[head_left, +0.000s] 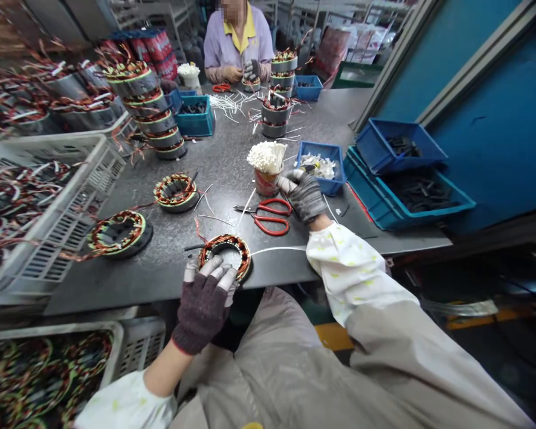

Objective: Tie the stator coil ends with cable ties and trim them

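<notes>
My left hand (208,292), in a dark glove with pale fingertips, grips the near side of a wire-wound motor stator (245,256) at the table's front edge. Its fingers reach over the ring into the opening. A white strip (277,249) runs right from the stator toward my right sleeve. My right hand (302,193), in a grey glove, is beside a red cup (266,182) packed with white sticks or ties. Its fingers are bent close together; whatever they may hold is hidden. Red-handled scissors (272,215) lie just left of that hand.
Two stators (176,192) (118,234) lie to the left, near a stator stack (156,119). A blue bin (324,182) holds whitish pieces; dark pieces fill bins (384,205) at right. White crates (84,155) stand left. A co-worker (239,42) sits opposite, behind another stack (276,113).
</notes>
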